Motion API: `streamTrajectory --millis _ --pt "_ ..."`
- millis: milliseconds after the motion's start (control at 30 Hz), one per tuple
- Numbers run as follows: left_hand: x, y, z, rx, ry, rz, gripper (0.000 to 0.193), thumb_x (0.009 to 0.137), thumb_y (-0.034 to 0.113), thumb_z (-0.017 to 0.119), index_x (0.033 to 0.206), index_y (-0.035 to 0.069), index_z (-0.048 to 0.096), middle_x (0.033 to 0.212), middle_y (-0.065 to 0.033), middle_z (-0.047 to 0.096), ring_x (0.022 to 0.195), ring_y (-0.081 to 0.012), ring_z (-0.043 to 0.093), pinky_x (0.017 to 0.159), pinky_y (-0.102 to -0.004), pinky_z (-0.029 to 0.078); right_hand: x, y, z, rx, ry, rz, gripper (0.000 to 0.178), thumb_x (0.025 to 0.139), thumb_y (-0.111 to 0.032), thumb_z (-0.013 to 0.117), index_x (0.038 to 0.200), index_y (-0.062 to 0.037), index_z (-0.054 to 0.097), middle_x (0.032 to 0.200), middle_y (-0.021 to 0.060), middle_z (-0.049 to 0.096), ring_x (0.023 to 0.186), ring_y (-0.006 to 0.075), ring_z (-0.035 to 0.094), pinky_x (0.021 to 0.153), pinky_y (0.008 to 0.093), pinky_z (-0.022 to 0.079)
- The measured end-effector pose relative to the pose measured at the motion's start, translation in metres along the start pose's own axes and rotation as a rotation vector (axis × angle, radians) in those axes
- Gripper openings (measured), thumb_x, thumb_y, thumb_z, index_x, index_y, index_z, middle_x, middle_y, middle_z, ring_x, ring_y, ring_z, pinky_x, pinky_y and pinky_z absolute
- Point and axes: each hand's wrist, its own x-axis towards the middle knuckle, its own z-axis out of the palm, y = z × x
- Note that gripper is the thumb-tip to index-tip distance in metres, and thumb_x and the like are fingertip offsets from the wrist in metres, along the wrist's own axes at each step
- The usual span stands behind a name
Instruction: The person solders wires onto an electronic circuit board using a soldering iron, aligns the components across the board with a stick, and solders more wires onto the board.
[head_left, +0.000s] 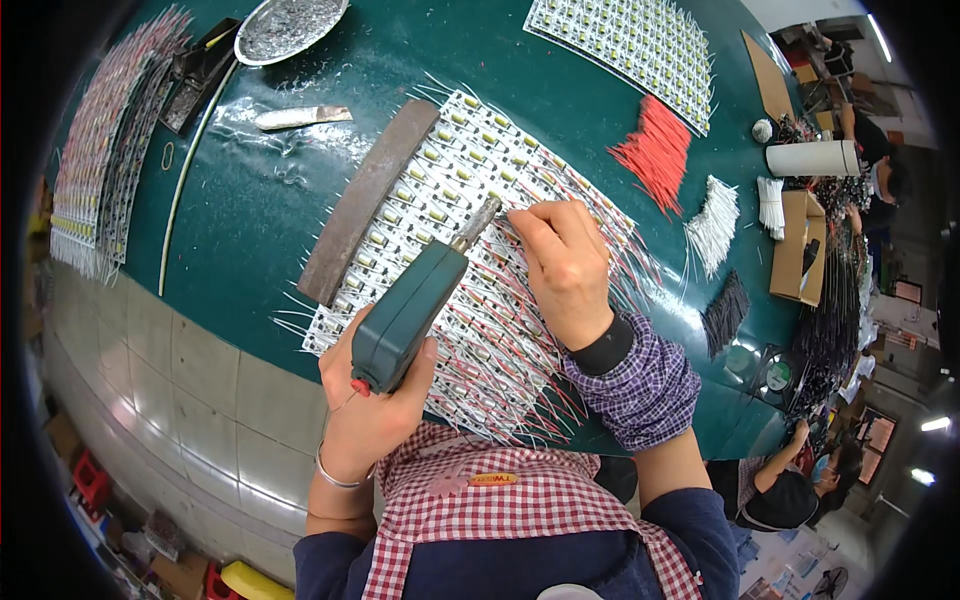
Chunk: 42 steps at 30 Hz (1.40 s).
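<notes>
My left hand [372, 400] grips the green handle of a soldering iron [408, 308], whose tip reaches up to a sheet of white LED strip boards [440, 190] lying on the green table [260, 220]. My right hand [566, 265] rests on the sheet and pinches a thin wire right at the iron's tip. Red and white wires stick out from the board rows under and around my right hand.
A long rusty metal bar [366, 198] weighs down the sheet's left edge. Another LED sheet [630, 50] lies at the top, with bundles of red wires [655, 150], white wires [715, 225] and black wires [725, 312] to the right. A metal dish [288, 25] sits top left. Other people work at right.
</notes>
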Motion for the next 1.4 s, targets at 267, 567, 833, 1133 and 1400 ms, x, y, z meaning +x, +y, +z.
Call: streamTrajectory --millis 267,567,833,1133,1400 --pt "0.001 -0.002 0.004 0.042 -0.002 0.043 0.014 0.081 0.000 0.072 0.092 -0.002 0.064 0.073 -0.0078 0.063 0.061 -0.0117 0.058 0.057 -0.0273 0.047 0.001 -0.002 -0.001 -0.034 -0.030 -0.011 0.027 0.072 0.004 0.063 0.099 0.0012 0.065 0.093 0.0102 0.059 0.084 0.0271 0.058 0.067 0.0366 0.050" --pt "-0.002 -0.001 0.000 0.078 -0.018 0.055 0.015 0.080 -0.002 0.073 0.092 -0.003 0.064 0.076 -0.0072 0.065 0.063 -0.0097 0.058 0.058 -0.0260 0.048 0.002 -0.004 -0.003 -0.059 -0.061 -0.027 0.030 0.071 0.005 0.063 0.101 0.0029 0.064 0.095 0.0106 0.058 0.086 0.0275 0.057 0.068 0.0360 0.050" --pt "-0.010 -0.001 -0.005 -0.026 0.024 0.059 0.024 0.078 -0.003 0.074 0.100 -0.007 0.066 0.087 -0.0097 0.070 0.074 -0.0113 0.066 0.067 -0.0251 0.052 0.002 -0.004 -0.002 -0.060 -0.050 -0.028 0.029 0.071 0.005 0.063 0.100 0.0028 0.064 0.095 0.0112 0.057 0.086 0.0279 0.057 0.069 0.0363 0.050" --pt "-0.017 -0.003 -0.009 -0.085 0.045 -0.015 0.024 0.077 -0.004 0.074 0.100 -0.008 0.066 0.091 -0.0126 0.070 0.076 -0.0148 0.067 0.068 -0.0271 0.052 -0.005 -0.015 -0.007 0.002 0.024 -0.024 0.029 0.069 0.010 0.063 0.097 0.0022 0.064 0.090 0.0118 0.058 0.082 0.0284 0.056 0.069 0.0372 0.049" --pt "-0.017 -0.005 -0.012 0.041 -0.008 0.097 0.019 0.079 -0.001 0.073 0.097 -0.005 0.066 0.085 -0.0115 0.067 0.070 -0.0171 0.065 0.064 -0.0281 0.051 -0.008 -0.017 -0.002 0.017 0.006 -0.024 0.030 0.068 0.010 0.063 0.097 0.0014 0.064 0.090 0.0112 0.057 0.083 0.0280 0.056 0.069 0.0368 0.049"
